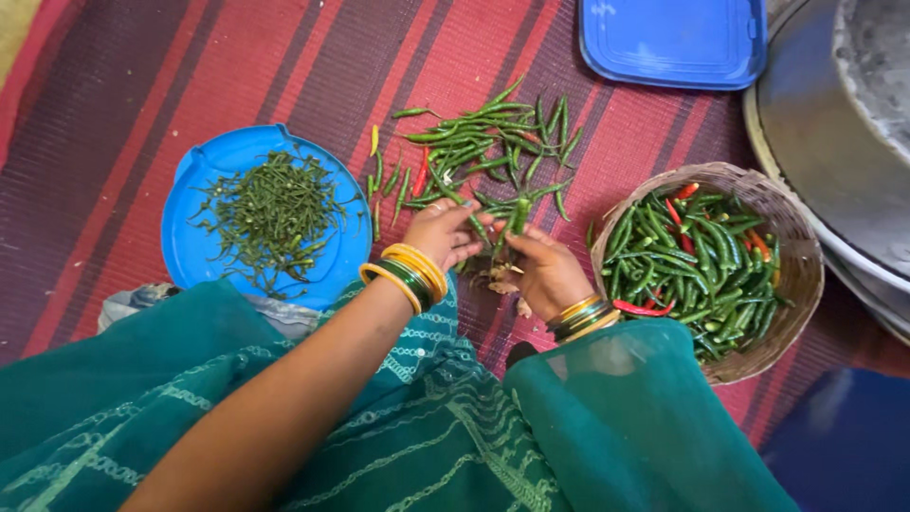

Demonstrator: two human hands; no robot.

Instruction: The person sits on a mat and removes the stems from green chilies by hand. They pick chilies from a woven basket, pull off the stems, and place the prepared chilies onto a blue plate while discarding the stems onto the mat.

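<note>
On a striped mat, two hands among green chillies

Across the red and maroon striped mat [284, 66] that covers the floor, a person in a teal garment sits over the work. At far right, large grey metal vessels [844, 142] fill the corner, and a blue lid [675, 40] lies at the top edge. A blue plate [190, 237] on the left carries a heap of thin green stems [273, 216]. On the right, a woven basket [801, 284] holds green chillies with a few red ones among them. Between plate and basket, a loose pile of chillies [488, 147] lies on the mat, just beyond the fingers. The right hand [545, 270], with bangles at the wrist, is closed around a small bunch of green chillies [517, 216] held upright. The left hand [438, 232], wearing yellow and green bangles, pinches at the same bunch with its fingertips; whether it grips one pod alone cannot be told
</note>
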